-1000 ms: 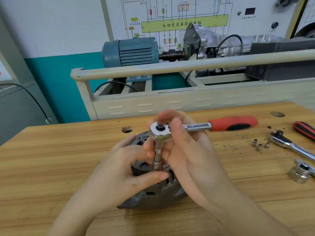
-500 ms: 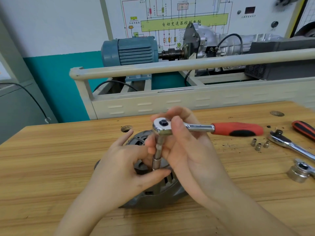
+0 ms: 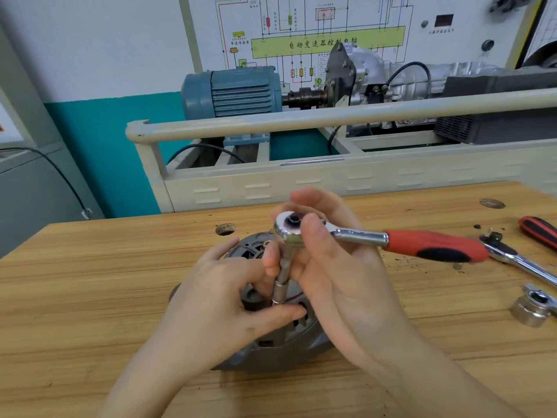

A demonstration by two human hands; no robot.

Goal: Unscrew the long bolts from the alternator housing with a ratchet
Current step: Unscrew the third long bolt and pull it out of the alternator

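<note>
A grey alternator housing [image 3: 271,351] lies flat on the wooden bench [image 3: 90,282], mostly covered by my hands. A chrome ratchet [image 3: 355,235] with a red and black handle stands over it, its extension and socket [image 3: 281,285] pointing down into the housing. My right hand [image 3: 337,279] grips the ratchet head, thumb beside the drive button. My left hand [image 3: 223,303] pinches the socket's lower end between thumb and fingers. The bolt under the socket is hidden.
At the right lie a second ratchet [image 3: 518,257], a red-handled tool [image 3: 539,230] and a large socket [image 3: 532,307]. A round hole [image 3: 225,229] sits in the bench behind the housing. A beige rail [image 3: 331,116] and a blue motor [image 3: 235,92] stand beyond the far edge.
The ratchet handle has swung clockwise, its red grip dropping toward the near right. Both hands keep their hold on the head and socket.
</note>
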